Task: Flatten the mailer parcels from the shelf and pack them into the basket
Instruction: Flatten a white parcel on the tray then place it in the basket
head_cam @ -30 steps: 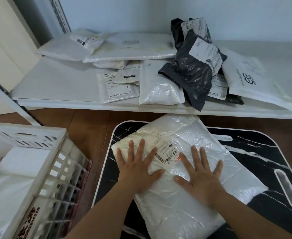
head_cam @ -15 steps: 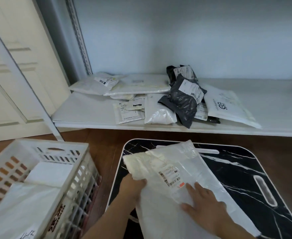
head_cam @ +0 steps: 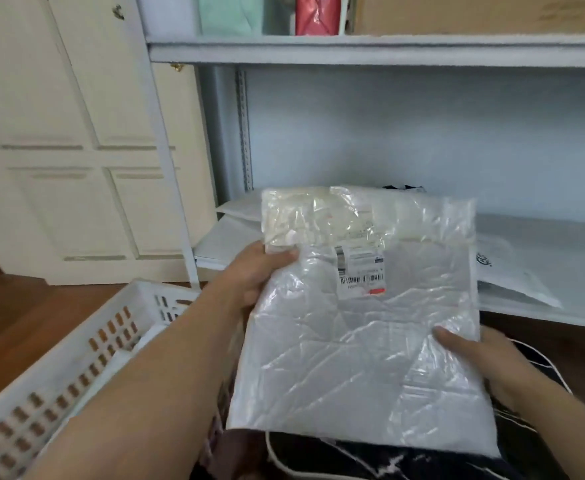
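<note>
A white shelf (head_cam: 543, 237) with more parcels stands behind; a white slatted basket (head_cam: 76, 358) waits at lower left. A flattened white mailer parcel (head_cam: 360, 341) hangs in the air above the dark marbled desk (head_cam: 370, 462), its label facing the camera. The left hand (head_cam: 256, 271) pinches its upper left edge, thumb on front; the right hand (head_cam: 474, 355) grips the lower right edge, fingers apparently behind. Best carried level and leftward, laid flat on the parcels already in the basket so no air creeps back
</note>
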The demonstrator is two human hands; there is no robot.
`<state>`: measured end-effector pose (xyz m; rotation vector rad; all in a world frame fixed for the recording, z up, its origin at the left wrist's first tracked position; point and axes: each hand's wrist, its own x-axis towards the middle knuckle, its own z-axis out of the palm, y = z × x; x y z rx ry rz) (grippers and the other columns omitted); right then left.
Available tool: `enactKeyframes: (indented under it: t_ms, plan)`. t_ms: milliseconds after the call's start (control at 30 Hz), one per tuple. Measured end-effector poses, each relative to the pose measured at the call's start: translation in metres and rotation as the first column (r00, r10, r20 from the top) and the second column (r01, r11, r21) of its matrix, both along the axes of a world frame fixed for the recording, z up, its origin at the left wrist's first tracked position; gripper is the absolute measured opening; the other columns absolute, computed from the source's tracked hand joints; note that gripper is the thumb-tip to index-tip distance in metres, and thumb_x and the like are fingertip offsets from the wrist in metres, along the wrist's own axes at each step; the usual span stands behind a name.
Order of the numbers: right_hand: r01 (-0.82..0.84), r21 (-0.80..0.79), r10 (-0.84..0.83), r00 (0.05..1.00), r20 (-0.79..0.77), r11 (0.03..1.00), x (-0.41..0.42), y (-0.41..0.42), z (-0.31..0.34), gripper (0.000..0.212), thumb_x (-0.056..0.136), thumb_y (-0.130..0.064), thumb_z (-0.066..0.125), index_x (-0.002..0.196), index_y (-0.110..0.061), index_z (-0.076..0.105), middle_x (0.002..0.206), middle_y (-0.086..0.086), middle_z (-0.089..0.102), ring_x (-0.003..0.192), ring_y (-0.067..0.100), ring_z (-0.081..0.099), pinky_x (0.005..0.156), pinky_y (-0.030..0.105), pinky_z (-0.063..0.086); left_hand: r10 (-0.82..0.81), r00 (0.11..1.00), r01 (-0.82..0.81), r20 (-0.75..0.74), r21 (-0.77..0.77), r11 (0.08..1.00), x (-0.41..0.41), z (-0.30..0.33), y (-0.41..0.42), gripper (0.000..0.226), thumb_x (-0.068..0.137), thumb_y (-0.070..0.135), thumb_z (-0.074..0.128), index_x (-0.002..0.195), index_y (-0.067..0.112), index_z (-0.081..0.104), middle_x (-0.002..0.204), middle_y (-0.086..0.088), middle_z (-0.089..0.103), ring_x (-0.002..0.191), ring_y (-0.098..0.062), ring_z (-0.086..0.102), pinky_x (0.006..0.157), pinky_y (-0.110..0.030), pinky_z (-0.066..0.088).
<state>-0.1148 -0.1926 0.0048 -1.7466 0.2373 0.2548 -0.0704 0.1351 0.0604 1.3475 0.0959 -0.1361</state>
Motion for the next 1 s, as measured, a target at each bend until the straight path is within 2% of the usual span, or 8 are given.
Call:
enactKeyframes:
  t_ms: [133, 300, 367, 467, 533, 667, 867, 1000]
  plan:
    - [0.044, 0.025, -0.047, 0.986, 0.157, 0.999, 0.035, 0.084, 0.023, 0.023, 0.084, -0.015, 0.073, 0.105, -0.011, 0.066, 0.094, 0.005, 0.072, 0.085, 0.026, 0.069, 0.081, 0.039, 0.053, 0.236, 0.970, -0.242, 0.058, 0.328, 0.913, -0.006, 0.036, 0.081, 0.057, 0.080, 0.031, 0.075, 0.128, 0.009, 0.055, 0.111, -0.007, 0.068, 0.095, -0.026, 0.068, 0.081, -0.040, 0.056]
    - [0.077, 0.214, -0.107, 0.986, 0.130, 0.974, 0.066, 0.207, 0.004, 0.020, 0.084, -0.013, 0.071, 0.100, -0.019, 0.061, 0.102, 0.008, 0.068, 0.090, 0.029, 0.066, 0.088, 0.046, 0.053, 0.440, 0.895, -0.116, -0.067, 0.919, 0.377, -0.025, 0.020, 0.172, 0.088, 0.083, 0.055, 0.064, 0.145, 0.002, 0.033, 0.149, -0.016, 0.038, 0.133, -0.034, 0.041, 0.106, -0.038, 0.035]
    - [0.054, 0.209, -0.072, 0.994, 0.078, 0.977, 0.064, 0.259, -0.010, 0.015, 0.086, -0.013, 0.069, 0.087, -0.024, 0.059, 0.098, 0.007, 0.067, 0.089, 0.028, 0.065, 0.086, 0.044, 0.053, 0.555, 0.822, -0.105, -0.128, 0.924, 0.368, -0.037, -0.004, 0.189, 0.099, 0.078, 0.062, 0.065, 0.147, 0.002, 0.027, 0.151, -0.019, 0.031, 0.136, -0.037, 0.035, 0.108, -0.040, 0.033]
    - [-0.028, 0.161, 0.029, 1.000, -0.003, 0.986, 0.052, 0.326, -0.038, 0.008, 0.084, -0.018, 0.070, 0.091, -0.018, 0.066, 0.100, 0.009, 0.070, 0.093, 0.031, 0.066, 0.090, 0.049, 0.053, 0.821, 0.486, -0.335, -0.299, 0.804, 0.491, -0.052, -0.071, 0.228, 0.128, 0.054, 0.061, 0.083, 0.151, 0.015, 0.014, 0.156, -0.019, 0.005, 0.137, -0.049, 0.022, 0.108, -0.059, 0.032]
    - [-0.035, 0.132, 0.042, 0.998, -0.053, 0.991, 0.044, 0.354, -0.056, 0.023, 0.085, -0.019, 0.068, 0.107, -0.014, 0.066, 0.101, 0.007, 0.069, 0.093, 0.030, 0.066, 0.089, 0.046, 0.054, 0.791, 0.393, -0.434, -0.469, 0.664, 0.609, -0.059, -0.116, 0.246, 0.130, 0.033, 0.055, 0.092, 0.141, 0.010, 0.035, 0.147, -0.018, 0.029, 0.123, -0.049, 0.043, 0.099, -0.061, 0.041]
    - [-0.223, 0.022, 0.222, 0.953, -0.206, 0.975, 0.034, 0.386, -0.082, 0.038, 0.089, -0.015, 0.064, 0.124, -0.006, 0.056, 0.111, 0.012, 0.066, 0.094, 0.029, 0.065, 0.080, 0.037, 0.056, 0.793, 0.298, -0.466, -0.531, 0.644, 0.607, -0.079, -0.169, 0.240, 0.079, 0.082, 0.014, 0.069, 0.146, 0.003, 0.024, 0.122, -0.020, 0.047, 0.108, -0.033, 0.055, 0.093, -0.041, 0.050]
    - [-0.404, -0.560, 0.445, 0.893, -0.070, 0.723, 0.052, 0.387, -0.096, 0.073, 0.087, -0.025, 0.068, 0.146, -0.013, 0.025, 0.128, 0.009, 0.057, 0.116, 0.026, 0.055, 0.089, 0.030, 0.046, 0.933, 0.324, -0.556, -0.157, 0.766, 0.322, -0.084, -0.214, 0.249, 0.055, 0.081, -0.009, 0.045, 0.128, 0.019, 0.043, 0.102, -0.016, 0.057, 0.074, -0.031, 0.060, 0.058, -0.036, 0.053]
    - [-0.410, -0.895, 0.772, 0.621, -0.132, 0.176, 0.064, 0.398, -0.117, 0.042, 0.093, -0.044, 0.051, 0.130, -0.023, 0.050, 0.128, 0.001, 0.052, 0.122, 0.022, 0.044, 0.101, 0.035, 0.036, 0.900, 0.436, -0.441, 0.017, 0.875, 0.197, -0.075, -0.242, 0.252, 0.042, 0.090, -0.005, 0.048, 0.127, 0.015, 0.049, 0.134, -0.015, 0.046, 0.101, -0.031, 0.054, 0.073, -0.037, 0.045]
